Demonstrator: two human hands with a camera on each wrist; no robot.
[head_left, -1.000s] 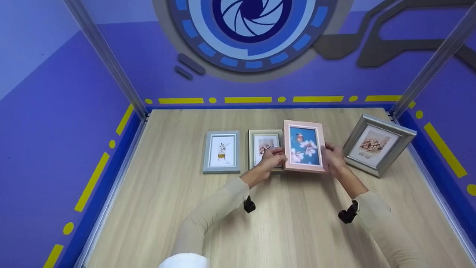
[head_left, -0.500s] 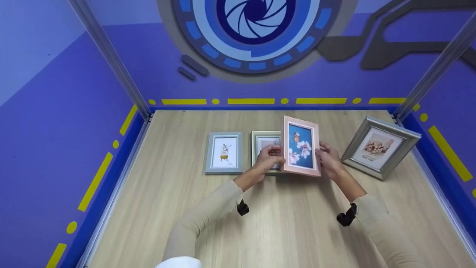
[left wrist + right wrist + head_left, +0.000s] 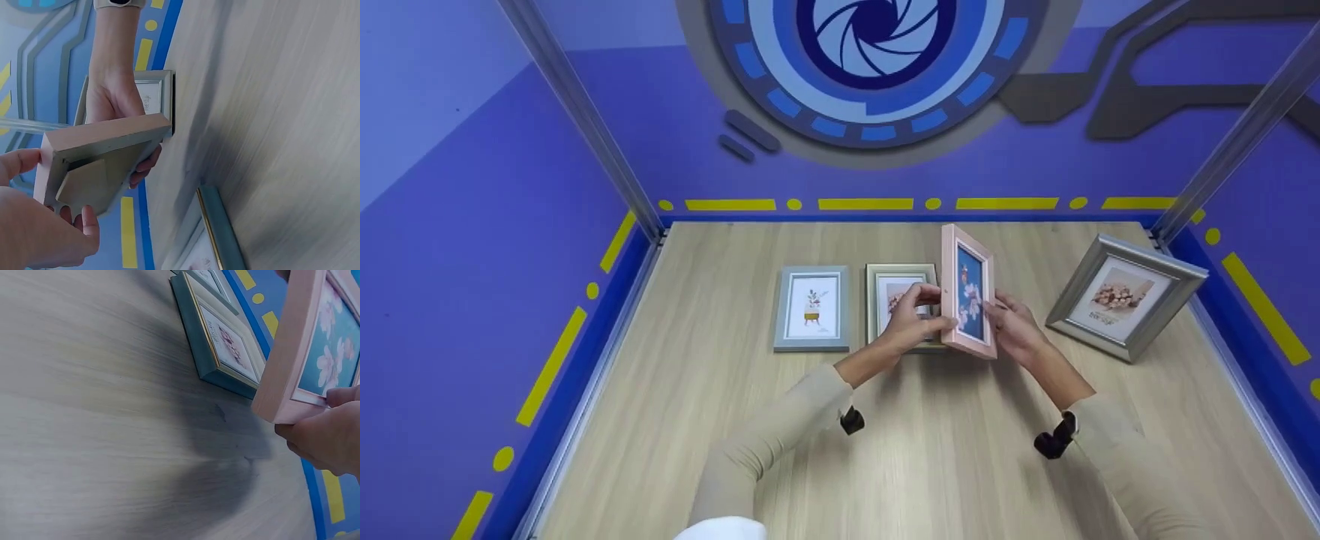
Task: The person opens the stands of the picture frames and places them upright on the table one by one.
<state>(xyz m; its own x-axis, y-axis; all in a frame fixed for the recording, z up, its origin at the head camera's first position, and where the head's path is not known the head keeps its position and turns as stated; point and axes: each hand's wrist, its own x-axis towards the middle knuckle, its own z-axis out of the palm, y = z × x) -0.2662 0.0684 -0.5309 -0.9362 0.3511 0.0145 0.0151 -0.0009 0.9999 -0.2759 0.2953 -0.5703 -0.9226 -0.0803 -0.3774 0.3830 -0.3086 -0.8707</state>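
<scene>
- Purple-blue wall panels (image 3: pixel 660 142) printed with yellow dashes and dots enclose the work area at the back and both sides.
- Below them spreads a pale wood-grain tabletop (image 3: pixel 900 465).
- The person's long beige fabric sleeves (image 3: pixel 780 424) reach in from the near edge.
- A wide-edged silver rectangular picture frame (image 3: pixel 1126 297) stands leaning at the far right, turned at an angle, showing a bunch of pink flowers.
- A pale pink rectangular picture frame (image 3: pixel 970 296) with a blue blossom picture is held off the tabletop, near upright and turned side-on, right of the table's middle. The left wrist view shows its back, with a stand flap.
- A champagne-gold rectangular picture frame (image 3: pixel 879 289) with teal sides lies face up just left of it, partly covered by the near hand.
- A blue-grey rectangular picture frame (image 3: pixel 811 309) lies face up beside that, showing a plant in a yellow pot.
- The left hand (image 3: pixel 913 322) pinches the pink frame's left edge, thumb at the edge and fingers bent toward the back.
- The right hand (image 3: pixel 1020 330) grips the opposite edge, thumb on the front and fingers curled behind.
- Small black devices (image 3: pixel 1054 439) are worn at both wrists.
</scene>
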